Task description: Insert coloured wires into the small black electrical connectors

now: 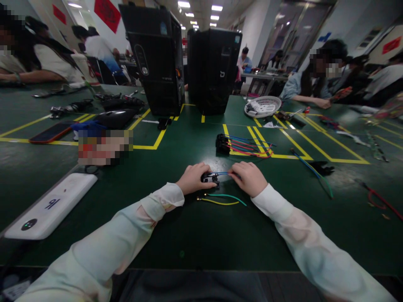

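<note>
Between the fingers of my left hand [194, 178] is a small black connector housing [214, 180]. My right hand [249, 178] pinches a blue wire [221, 173] that runs leftward to the housing. Whether the wire's end sits inside the housing or only against it, I cannot tell. Just below my hands a green wire [227, 196] and a yellow wire [218, 202] lie on the table, each with a small metal terminal at its left end. Beyond my hands rests a black connector block [223, 144] with several blue, red and pink wires trailing right.
Two black computer towers [157, 63] stand at the back of the green table [189, 239]. A white power bank [52, 207] lies at left, and a white basket [267, 105] sits back right. More wires [315, 172] lie at right. Other people sit around the room.
</note>
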A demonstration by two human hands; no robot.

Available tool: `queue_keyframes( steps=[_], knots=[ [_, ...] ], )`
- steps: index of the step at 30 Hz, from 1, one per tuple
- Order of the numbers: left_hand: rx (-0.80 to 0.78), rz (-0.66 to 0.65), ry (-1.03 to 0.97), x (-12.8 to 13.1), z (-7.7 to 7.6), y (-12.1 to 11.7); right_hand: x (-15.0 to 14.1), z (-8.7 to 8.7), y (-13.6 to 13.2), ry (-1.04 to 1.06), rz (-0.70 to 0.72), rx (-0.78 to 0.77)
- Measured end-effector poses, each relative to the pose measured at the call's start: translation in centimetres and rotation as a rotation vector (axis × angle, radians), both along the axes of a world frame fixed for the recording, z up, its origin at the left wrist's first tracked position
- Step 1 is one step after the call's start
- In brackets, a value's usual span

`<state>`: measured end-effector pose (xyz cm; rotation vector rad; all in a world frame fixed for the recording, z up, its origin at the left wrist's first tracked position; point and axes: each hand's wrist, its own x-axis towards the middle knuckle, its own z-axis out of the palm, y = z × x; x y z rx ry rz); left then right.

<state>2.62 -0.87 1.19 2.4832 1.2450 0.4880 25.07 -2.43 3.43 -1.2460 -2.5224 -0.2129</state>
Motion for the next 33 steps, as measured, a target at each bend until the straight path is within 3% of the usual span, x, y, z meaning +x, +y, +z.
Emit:
queue_keyframes(
  steps=[5, 10, 13, 21, 23, 26, 29, 33],
  knots=[
    [-0.001, 0.003, -0.003, 0.0, 0.0, 0.0, -0.7, 1.2, -1.0, -0.026, 0.000, 0.158],
    [0.003, 0.000, 0.003, -0.1, 0.0, 0.0, 0.0, 0.4, -0.5, -0.027, 0.099, -0.075],
    [0.000, -0.001, 0.002, -0.1, 0.0, 0.0, 0.5, -0.4, 0.1, -0.024, 0.081, -0.166],
    [0.000, 0.007, 0.001, 0.0, 0.0, 0.0, 0.3, 0.9, -0.3, 0.029, -0.012, 0.126],
    [0.003, 0.008, 0.001, 0.0, 0.0, -0.1, 0.3, 1.1, -0.5, 0.023, 0.030, 0.096],
    [0.004, 0.002, -0.001, 0.0, 0.1, -0.1, 0.7, 0.6, -0.3, 0.010, 0.112, -0.072],
    [0.000, -0.003, 0.001, -0.1, 0.1, -0.1, 0.9, 0.0, 0.1, 0.013, 0.106, -0.205],
    [0.001, -0.002, 0.002, 0.0, 0.1, 0.0, 0.6, -0.3, 0.4, 0.027, -0.008, -0.119]
  ],
)
